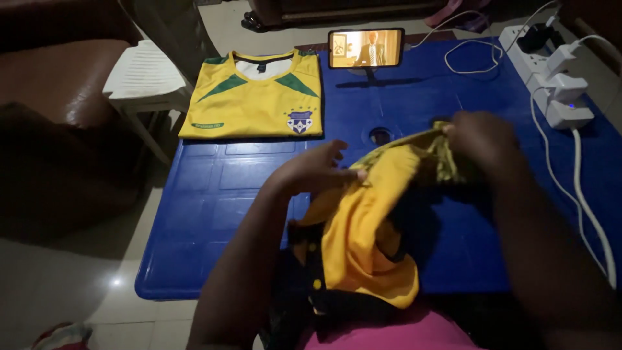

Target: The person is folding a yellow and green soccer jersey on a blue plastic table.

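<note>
Your left hand and right hand apart, both clamped on crumpled yellow garment above blue table's near edge. Cloth's long axis runs from right hand down toward your lap; left hand nearer its middle. Folded yellow jersey lies at far left corner.

both hands, left hand and right hand, grip a crumpled yellow garment (folded jersey lies beyond) over the blue table

Floor: pale glossy tiles, one small light glint near left.
Desk: blue moulded plastic top, low, central.
Seating: brown sofa at left, in shadow; white plastic chair beside the desk.
Light: dim overall, dark edges.
</note>
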